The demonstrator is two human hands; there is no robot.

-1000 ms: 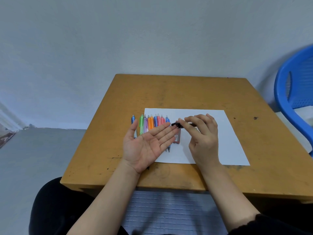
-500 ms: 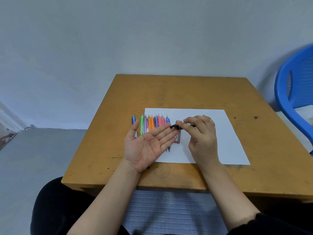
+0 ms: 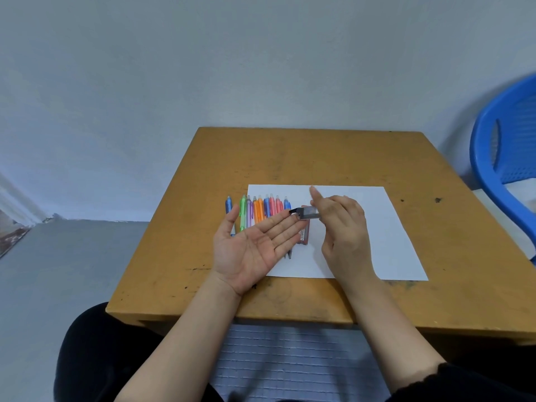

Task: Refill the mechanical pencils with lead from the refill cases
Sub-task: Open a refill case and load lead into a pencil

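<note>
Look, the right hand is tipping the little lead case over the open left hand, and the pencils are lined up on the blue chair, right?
Nearly. The head view shows the right hand tipping the lead case over the open left hand, but the pencils lie in a row on the table, partly on the white paper. The blue chair stands off to the right.

Both forearms are bare from wrist to near the elbow. The right arm ends in a black sleeve (image 3: 464,381) pushed up, its cuff edge slightly wavy. The left hand (image 3: 249,250) and right hand (image 3: 345,233) wear no rings, watch or gloves. Dark black clothing (image 3: 95,358) covers the lap at the lower left.
</note>
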